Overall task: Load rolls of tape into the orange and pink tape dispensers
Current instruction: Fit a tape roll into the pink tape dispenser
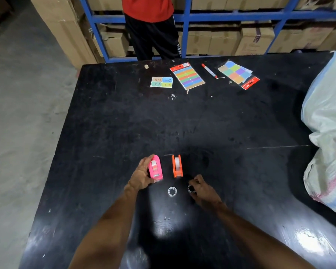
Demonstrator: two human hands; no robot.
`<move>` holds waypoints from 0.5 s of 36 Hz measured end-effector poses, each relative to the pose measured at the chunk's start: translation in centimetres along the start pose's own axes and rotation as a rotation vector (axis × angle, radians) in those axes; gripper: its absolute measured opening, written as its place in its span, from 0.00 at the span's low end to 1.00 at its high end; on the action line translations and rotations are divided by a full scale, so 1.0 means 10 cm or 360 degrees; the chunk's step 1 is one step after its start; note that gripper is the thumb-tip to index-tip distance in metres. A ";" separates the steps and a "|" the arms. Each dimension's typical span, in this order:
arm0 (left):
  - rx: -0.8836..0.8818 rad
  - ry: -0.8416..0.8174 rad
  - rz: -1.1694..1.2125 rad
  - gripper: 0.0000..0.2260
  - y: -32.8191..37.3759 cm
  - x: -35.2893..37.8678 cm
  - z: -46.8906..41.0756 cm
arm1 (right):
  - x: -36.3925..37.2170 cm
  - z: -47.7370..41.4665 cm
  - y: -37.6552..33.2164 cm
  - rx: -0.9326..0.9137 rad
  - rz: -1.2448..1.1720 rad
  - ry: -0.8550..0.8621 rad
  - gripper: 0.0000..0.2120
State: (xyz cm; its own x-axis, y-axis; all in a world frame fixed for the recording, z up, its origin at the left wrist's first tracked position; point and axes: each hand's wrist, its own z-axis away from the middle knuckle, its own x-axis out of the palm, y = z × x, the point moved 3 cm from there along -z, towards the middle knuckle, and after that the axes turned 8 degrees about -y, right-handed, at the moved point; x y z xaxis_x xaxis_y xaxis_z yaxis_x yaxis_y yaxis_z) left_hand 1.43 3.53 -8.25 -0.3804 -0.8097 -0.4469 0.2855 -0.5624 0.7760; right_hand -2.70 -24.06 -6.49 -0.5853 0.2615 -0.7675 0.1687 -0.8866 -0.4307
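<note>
A pink tape dispenser (156, 168) stands on the black table (221, 123), with a roll of tape showing in it. My left hand (142, 176) wraps its left side. To its right an orange tape dispenser (177, 166) stands free, also with a roll in it. Nearer me, a small white ring (172, 191) lies flat on the table. A second ring (191, 188) lies to its right, and the fingertips of my right hand (203, 190) pinch its edge.
At the table's far side lie colour label sheets (187, 75), a small card (161, 82), a red-capped marker (209, 70) and another label pack (238, 74). A large white sack (330, 123) fills the right edge. A person in a red shirt (149, 26) stands beyond, by blue shelving.
</note>
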 end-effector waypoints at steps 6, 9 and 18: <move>0.0058 -0.0198 -0.0177 0.52 0.10 -0.15 -0.10 | 0.04 -0.04 -0.05 0.0024 0.0061 0.0020 0.13; 0.0065 -0.0197 -0.0211 0.52 0.13 -0.17 -0.07 | 0.04 -0.05 -0.06 0.0027 0.0076 0.0026 0.12; 0.0060 -0.0156 -0.0174 0.50 0.19 -0.17 0.04 | 0.03 -0.09 -0.11 0.0008 0.0080 0.0048 0.13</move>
State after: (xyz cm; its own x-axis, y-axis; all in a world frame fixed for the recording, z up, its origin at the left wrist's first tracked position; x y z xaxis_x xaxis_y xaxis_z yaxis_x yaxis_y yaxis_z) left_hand 2.22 3.92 -5.86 -0.4922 -0.7226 -0.4854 0.2050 -0.6382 0.7421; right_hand -2.36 -22.66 -6.70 -0.5522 0.2280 -0.8019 0.1929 -0.9008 -0.3890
